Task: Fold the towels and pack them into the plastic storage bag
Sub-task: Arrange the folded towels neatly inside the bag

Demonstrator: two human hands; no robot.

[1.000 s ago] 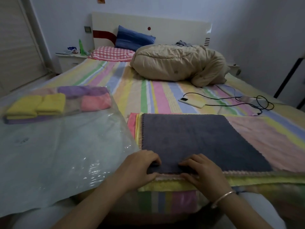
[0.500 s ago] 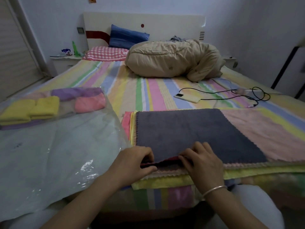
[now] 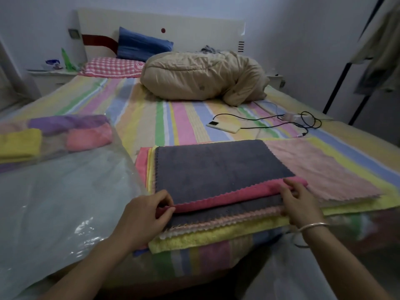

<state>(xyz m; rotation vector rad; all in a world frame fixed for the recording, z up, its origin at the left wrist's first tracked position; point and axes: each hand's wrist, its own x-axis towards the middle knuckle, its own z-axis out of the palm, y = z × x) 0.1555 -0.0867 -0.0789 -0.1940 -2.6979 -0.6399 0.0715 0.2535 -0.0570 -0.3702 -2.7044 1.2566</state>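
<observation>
Leftmost, spread flat on the bed: plastic storage bag, with folded towels in yellow, purple and pink tucked at its far end, probably pushed deep to leave room nearer. Kept just beside the stack of flat towels, likely for a short carry.

Next, left hand, thumb and forefinger closed in a pinch on the near left corner of the grey towel. Turned over along the near edge, showing a pink underside as a band across the grey.

Rightward, right hand, fingertips curled onto the band's other end, pinching the near right corner. Gripped at both corners, seemingly to keep the edge straight and carry it evenly to the far side for a half fold.

Farther right, pale pink towel lying flat beneath, awaiting its turn.
</observation>
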